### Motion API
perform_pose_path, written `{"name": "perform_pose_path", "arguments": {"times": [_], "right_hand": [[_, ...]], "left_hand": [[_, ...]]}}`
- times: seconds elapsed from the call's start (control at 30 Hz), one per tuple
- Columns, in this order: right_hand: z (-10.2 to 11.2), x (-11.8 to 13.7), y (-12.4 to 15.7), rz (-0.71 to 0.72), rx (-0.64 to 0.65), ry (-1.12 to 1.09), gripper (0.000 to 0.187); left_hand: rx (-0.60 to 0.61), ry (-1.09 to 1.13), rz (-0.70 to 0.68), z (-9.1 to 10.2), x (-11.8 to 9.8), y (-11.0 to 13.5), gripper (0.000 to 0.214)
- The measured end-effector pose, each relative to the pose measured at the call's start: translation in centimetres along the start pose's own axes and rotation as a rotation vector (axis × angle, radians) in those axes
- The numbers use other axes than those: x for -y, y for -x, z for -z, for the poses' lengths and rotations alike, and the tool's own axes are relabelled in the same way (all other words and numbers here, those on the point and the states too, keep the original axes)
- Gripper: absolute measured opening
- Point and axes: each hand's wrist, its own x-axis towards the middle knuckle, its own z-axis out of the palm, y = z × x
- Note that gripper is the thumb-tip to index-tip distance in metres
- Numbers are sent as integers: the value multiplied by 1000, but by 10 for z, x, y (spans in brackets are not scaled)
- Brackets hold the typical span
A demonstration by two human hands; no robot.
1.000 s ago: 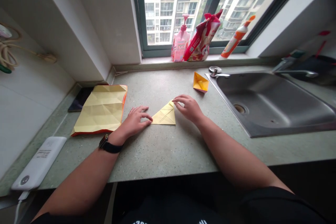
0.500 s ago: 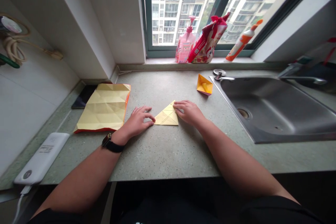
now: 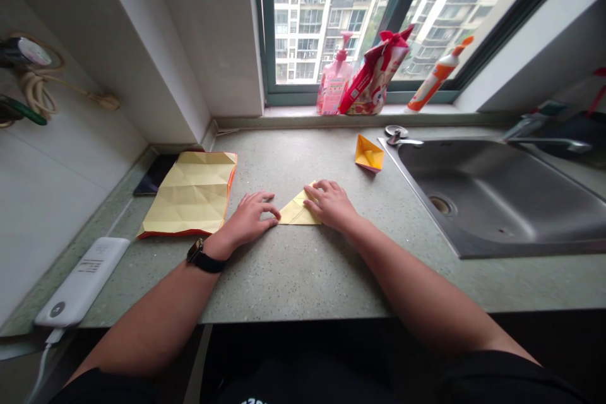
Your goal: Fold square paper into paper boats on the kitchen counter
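Observation:
A pale yellow paper, folded into a triangle with crease lines, lies flat on the counter between my hands. My left hand has its thumb and a fingertip pinched at the paper's left corner, with another finger stretched out above the counter. My right hand lies over the right part of the triangle, fingers and thumb apart, fingertips resting on its surface. That hand covers the paper's right edge. Behind my right hand stands a small orange folded paper shape.
Left of my hands lies a creased yellow sheet stack with red edges, partly over a dark flat device. A white power bank with a cable is nearer. A steel sink is at right; bottles and a red bag line the windowsill.
My right hand has slid left over the folded paper, covering more of its right side. My left hand stays at the left corner.

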Motion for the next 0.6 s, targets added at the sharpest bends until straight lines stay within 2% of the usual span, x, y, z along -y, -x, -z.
{"name": "perform_pose_path", "arguments": {"times": [0.2,0.43,0.6], "right_hand": [[-4,-14,0,-26,-17,-129,54],[-7,-22,3,45,-37,-194,39],[-7,-18,5,85,-12,-192,39]], "left_hand": [[-17,-29,-64,-1,-4,3,8],[-89,-24,-181,-4,-4,4,9],[-107,-39,-211,-3,-3,4,5]]}}
